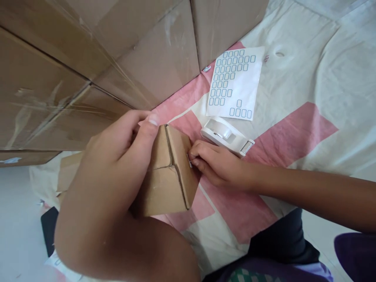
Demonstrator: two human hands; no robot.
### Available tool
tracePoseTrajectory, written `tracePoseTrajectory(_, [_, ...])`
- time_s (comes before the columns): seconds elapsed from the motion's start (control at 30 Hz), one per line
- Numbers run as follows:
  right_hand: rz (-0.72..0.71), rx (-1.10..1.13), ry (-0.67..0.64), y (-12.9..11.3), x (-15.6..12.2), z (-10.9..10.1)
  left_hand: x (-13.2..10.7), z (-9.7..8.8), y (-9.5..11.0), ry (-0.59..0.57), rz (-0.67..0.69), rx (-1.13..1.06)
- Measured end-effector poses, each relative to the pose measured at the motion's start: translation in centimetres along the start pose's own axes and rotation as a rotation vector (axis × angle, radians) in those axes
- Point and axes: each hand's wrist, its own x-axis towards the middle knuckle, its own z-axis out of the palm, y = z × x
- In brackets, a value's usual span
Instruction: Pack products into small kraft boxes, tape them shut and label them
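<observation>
A small brown cardboard box (164,188) is tilted in front of me, its taped flaps facing up. My left hand (126,145) grips the far left side of it, thumb along the top edge and the other fingers mostly hidden. On the box's right face, my right hand (216,161) has its thumb and forefinger pinched together at a small white sticker (189,161), which is mostly covered by the fingertips. Just beyond that hand lies a white tape dispenser (226,135). Farther back is a white sheet of blue-outlined stickers (235,82), with several gaps in its rows.
Large taped cardboard boxes (152,58) form a wall at the back left. Under everything is a pink and cream cloth (293,133). A roll of clear tape (279,54) lies at the back right. Another piece of cardboard (69,172) and a dark flat object (49,231) are at the left.
</observation>
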Motion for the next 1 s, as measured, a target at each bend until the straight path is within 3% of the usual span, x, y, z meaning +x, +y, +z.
tracePoseTrajectory(1.0, [0.024, 0.087, -0.022, -0.49, 0.15, -0.86, 0.2, -0.16, -0.44, -0.02, 0.042, -0.004])
